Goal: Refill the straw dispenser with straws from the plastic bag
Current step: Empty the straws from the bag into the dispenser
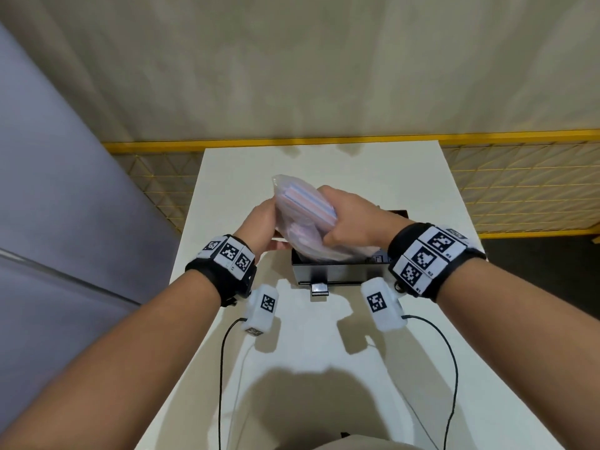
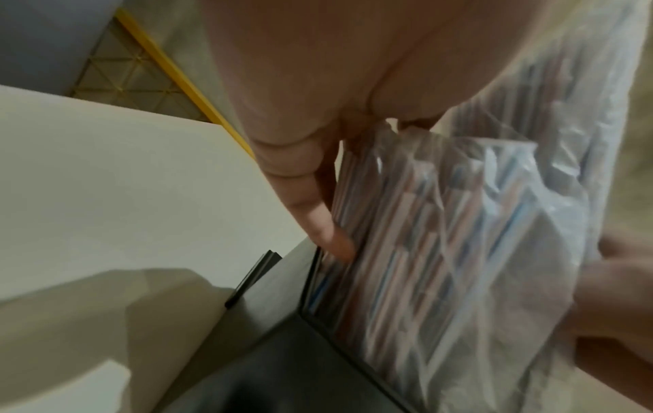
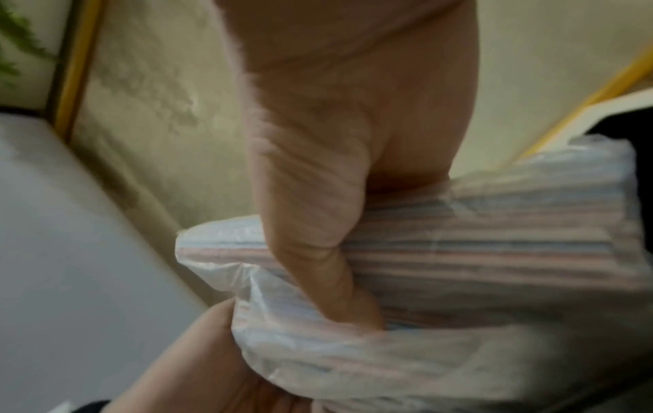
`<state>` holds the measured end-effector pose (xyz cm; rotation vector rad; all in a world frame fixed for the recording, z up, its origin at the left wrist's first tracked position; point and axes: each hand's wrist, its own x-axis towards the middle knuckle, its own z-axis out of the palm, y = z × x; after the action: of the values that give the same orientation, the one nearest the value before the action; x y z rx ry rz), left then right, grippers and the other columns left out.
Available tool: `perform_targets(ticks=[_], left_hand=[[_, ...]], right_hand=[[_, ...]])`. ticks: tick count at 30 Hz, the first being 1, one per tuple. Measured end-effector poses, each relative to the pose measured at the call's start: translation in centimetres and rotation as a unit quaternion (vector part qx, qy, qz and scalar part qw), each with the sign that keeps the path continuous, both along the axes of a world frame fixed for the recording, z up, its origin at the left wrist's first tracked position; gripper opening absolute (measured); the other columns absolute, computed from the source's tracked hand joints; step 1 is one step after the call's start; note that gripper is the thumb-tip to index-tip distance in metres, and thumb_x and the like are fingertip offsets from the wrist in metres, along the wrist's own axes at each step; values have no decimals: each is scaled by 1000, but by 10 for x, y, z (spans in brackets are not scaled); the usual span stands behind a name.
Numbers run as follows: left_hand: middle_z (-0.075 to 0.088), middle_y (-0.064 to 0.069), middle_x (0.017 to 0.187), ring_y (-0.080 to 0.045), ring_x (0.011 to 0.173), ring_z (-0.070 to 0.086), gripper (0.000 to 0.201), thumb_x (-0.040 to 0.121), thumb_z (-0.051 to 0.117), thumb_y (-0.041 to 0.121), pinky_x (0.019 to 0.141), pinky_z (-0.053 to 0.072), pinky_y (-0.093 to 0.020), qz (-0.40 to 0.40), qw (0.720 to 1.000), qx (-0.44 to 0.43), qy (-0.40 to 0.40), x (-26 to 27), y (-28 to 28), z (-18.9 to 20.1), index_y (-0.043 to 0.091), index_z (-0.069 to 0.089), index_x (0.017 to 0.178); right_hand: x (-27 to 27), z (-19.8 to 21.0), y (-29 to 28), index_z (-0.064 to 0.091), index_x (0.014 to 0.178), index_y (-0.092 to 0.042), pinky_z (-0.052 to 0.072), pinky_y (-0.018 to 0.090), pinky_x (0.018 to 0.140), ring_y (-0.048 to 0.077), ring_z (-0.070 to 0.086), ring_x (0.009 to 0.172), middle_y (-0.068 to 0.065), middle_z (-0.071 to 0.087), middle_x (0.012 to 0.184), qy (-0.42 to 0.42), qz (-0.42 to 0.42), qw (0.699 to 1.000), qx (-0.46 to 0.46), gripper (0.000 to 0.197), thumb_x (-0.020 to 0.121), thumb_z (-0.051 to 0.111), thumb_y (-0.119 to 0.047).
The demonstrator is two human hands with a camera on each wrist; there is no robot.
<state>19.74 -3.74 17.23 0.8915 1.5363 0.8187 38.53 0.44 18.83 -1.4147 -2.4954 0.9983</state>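
Observation:
A clear plastic bag (image 1: 300, 216) full of pink, white and blue straws (image 3: 494, 251) is tilted over the open black straw dispenser (image 1: 337, 271), its lower end inside the box. My right hand (image 1: 347, 222) grips the bag and the straw bundle from the right, thumb (image 3: 318, 237) pressed across it. My left hand (image 1: 259, 222) holds the bag's left side, with its fingers (image 2: 318, 212) lying along the straws at the dispenser's rim (image 2: 307, 279).
The dispenser stands mid-way on a narrow white table (image 1: 324, 352). A yellow-framed mesh fence (image 1: 519, 177) runs behind the table, and a grey panel (image 1: 48, 190) stands to the left. Cables (image 1: 224, 368) hang from both wrist units over the table's near part.

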Motion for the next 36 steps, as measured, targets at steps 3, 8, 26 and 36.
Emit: perform_targets(ticks=[3,8,26,36], left_hand=[[76,-10,109,-28,98,72,32,101,42,21,79,62,-39,9,1000,0,-9,13,6,8,13,67,118],[74,-10,99,-18,78,72,23,102,44,15,62,60,-31,30,999,12,-29,23,14,16,14,66,109],[63,4,111,-17,101,59,34,85,55,56,91,50,-44,38,996,-27,-76,-9,11,-15,32,60,109],[67,2,88,-19,86,60,46,96,49,61,82,46,-37,75,993,-6,-94,-6,18,-12,20,69,105]], right_hand=[[1,5,-1,51,120,-19,52,33,74,24,61,93,4,62,106,11,-3,1000,10,57,71,81,-15],[3,32,10,54,107,-20,45,25,62,21,59,82,1,63,94,21,-25,996,86,41,73,77,-18],[60,18,6,65,102,-13,52,37,79,26,63,90,14,67,101,117,-144,982,-27,34,74,80,-2],[59,32,-4,65,86,-26,44,28,64,17,58,74,-1,64,82,110,-113,987,15,26,76,80,-6]])
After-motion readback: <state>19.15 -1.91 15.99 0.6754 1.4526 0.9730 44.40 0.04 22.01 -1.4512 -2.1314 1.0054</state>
